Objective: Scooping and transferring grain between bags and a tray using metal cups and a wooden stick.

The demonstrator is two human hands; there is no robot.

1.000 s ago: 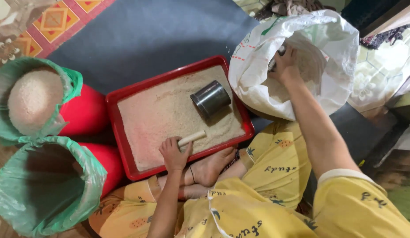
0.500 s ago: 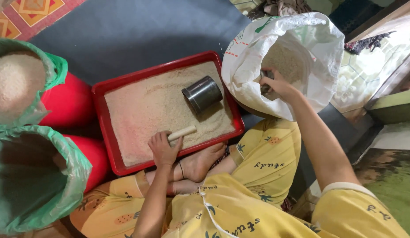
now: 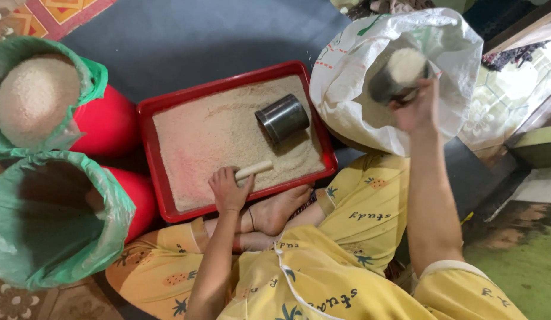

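The right hand point(image 3: 414, 109) has come up out of the white woven sack point(image 3: 346, 89) since a second ago, when it was sunk deep inside the sack's mouth. Its fingers are now clamped round a metal cup point(image 3: 397, 77) heaped with pale grain, held just above the sack's opening. Judging from this, a fresh scoop has been taken and is ready to be carried off.

The left hand point(image 3: 228, 189) has kept its place at the near rim of the red tray point(image 3: 169, 106), its fingers closed on a short pale wooden stick point(image 3: 254, 170) that lies on the grain. The view itself has swung a little, so the tray sits more to the middle than before.

The red tray is the centre of things. It holds a flat layer of grain, and a second metal cup point(image 3: 282, 117) lies on its side in it, towards the sack. The sack stands just beside the tray on the person's right. On the other side of the tray stand two red tubs lined with green bags: the farther one point(image 3: 35, 98) is heaped with grain, the nearer one point(image 3: 56, 219) looks hollow and dark inside.

All of it rests on a dark grey mat point(image 3: 198, 41) on the floor, with a patterned rug point(image 3: 44, 15) beyond the tray. The person sits cross-legged in yellow printed clothes, bare feet point(image 3: 275, 213) touching the tray's near edge.
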